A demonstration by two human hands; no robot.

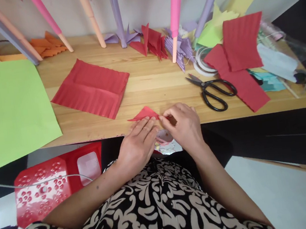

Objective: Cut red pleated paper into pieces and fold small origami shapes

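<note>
A small folded piece of red paper [145, 112] lies at the front edge of the wooden table, its peak pointing away from me. My left hand [138, 142] rests flat with its fingertips on the paper's near edge. Thumb and forefinger of my right hand [183, 123] pinch the paper's right end. A larger creased sheet of red paper [93, 86] lies just beyond, to the left. Black-handled scissors [208, 87] lie right of my right hand, blades pointing to the upper left.
Green paper [7, 110] overhangs the table's left front. Red sheets [244, 43], white tape rolls [201, 64] and scraps crowd the right. Rolled paper tubes [175, 7] lean on the wall above folded purple and red pieces [155, 43]. A red plastic stool [43, 187] stands below.
</note>
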